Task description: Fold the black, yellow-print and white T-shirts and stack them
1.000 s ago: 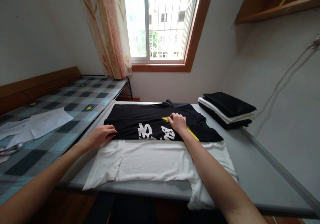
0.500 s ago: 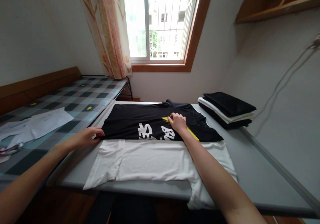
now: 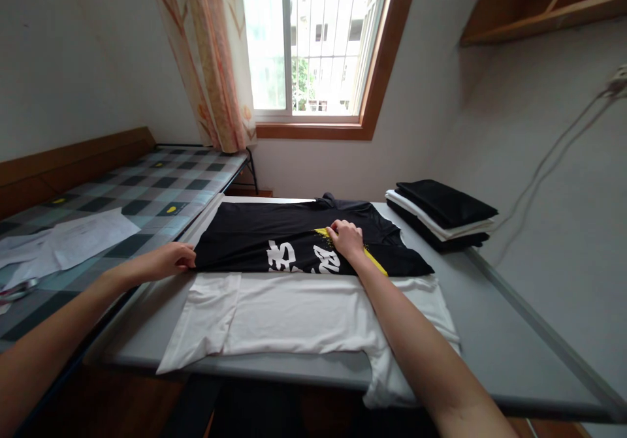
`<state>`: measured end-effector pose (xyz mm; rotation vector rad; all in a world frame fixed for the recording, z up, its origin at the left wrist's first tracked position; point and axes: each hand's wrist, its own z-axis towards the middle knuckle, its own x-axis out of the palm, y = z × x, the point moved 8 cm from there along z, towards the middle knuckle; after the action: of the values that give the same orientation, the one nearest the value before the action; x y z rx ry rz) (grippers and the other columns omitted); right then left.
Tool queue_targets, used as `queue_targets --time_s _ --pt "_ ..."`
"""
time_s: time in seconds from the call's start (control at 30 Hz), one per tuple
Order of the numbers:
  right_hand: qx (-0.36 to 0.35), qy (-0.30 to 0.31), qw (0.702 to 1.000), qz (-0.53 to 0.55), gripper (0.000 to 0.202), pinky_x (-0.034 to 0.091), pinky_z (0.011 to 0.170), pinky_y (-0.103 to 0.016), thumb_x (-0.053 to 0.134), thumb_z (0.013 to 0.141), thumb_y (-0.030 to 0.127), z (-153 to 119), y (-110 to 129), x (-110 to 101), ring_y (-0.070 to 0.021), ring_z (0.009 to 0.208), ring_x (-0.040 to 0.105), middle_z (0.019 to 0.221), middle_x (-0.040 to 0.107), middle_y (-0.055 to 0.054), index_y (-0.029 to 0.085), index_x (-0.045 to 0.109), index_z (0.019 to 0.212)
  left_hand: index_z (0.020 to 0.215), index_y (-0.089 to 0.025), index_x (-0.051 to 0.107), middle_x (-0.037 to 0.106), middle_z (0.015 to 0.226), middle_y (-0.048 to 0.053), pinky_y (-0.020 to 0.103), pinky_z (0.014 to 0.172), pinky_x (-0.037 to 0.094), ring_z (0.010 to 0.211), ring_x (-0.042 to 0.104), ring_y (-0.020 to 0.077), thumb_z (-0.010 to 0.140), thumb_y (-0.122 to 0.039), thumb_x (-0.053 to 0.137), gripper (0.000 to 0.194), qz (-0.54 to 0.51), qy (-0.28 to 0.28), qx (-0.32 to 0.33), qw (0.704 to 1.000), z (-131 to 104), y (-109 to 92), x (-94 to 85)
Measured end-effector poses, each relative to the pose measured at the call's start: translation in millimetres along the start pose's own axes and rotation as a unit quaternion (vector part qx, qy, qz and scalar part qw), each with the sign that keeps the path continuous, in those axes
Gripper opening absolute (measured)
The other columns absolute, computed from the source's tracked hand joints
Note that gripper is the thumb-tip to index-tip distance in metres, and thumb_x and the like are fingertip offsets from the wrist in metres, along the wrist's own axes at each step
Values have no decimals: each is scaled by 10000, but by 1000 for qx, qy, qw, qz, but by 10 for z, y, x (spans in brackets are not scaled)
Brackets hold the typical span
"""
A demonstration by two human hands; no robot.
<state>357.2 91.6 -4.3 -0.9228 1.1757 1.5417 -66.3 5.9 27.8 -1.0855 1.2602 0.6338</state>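
A black T-shirt [image 3: 255, 229] with white characters and a yellow print lies across the table, its front edge straight. My left hand [image 3: 177, 260] is closed at the shirt's left front corner, pinching the fabric between thumb and fingers. On the printed area, my right hand [image 3: 347, 237] presses down with bent fingers, the thumb apart from them; its fingertips are partly hidden. Along the black shirt's front edge lies a white garment [image 3: 294, 314] with a sleeve hanging over the table's near edge. My right forearm crosses above its right part.
A stack of folded black and white clothes [image 3: 443, 206] sits at the table's [image 3: 509, 353] back right. To the left is a bed with a checkered mattress [image 3: 196, 187], with papers [image 3: 93, 235] on it. A curtain [image 3: 215, 66] hangs beside the window [image 3: 323, 46].
My left hand has shifted slightly left and up, and the black shirt's left front corner looks pulled straighter. My right hand stays in place on the print. The view has moved slightly.
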Motion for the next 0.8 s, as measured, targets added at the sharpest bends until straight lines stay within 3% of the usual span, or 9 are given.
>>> queue_targets --time_s 0.1,0.27,0.47,0.67,0.8 --pt "0 4 1000 8 253 360 851 -356 481 962 406 2 -5 4 -241 1008 571 1049 664 -88 215 646 942 648 -204 660 610 703 24 230 571 428 615 547 158 708 -360 581 184 -33 36 4 999 -24 -17 -36" --pt "0 -3 1000 12 244 362 847 -358 488 960 403 7 -11 6 -242 1008 573 1034 669 -78 221 648 935 661 -189 634 580 714 27 242 585 430 633 534 154 727 -321 548 171 -30 34 9 999 -89 25 -55" --pt "2 1 1000 16 245 361 846 -352 486 962 401 13 -23 12 -234 1007 573 1044 667 -79 225 654 935 662 -193 620 524 693 15 242 592 422 636 487 145 775 -348 546 206 -38 -34 8 999 -194 165 -119" --pt "0 -6 1000 5 246 369 840 -354 497 955 412 10 -15 8 -240 996 584 1023 675 -69 228 658 935 616 -184 599 542 716 18 237 591 420 617 518 133 758 -334 539 215 -39 15 13 999 -215 120 166" --pt "-18 -8 999 -31 270 375 827 -337 478 962 404 -13 43 -29 -237 991 592 1011 676 -91 214 669 950 643 -191 620 587 691 11 233 584 438 634 550 151 717 -377 594 202 -66 46 -23 997 -183 87 191"
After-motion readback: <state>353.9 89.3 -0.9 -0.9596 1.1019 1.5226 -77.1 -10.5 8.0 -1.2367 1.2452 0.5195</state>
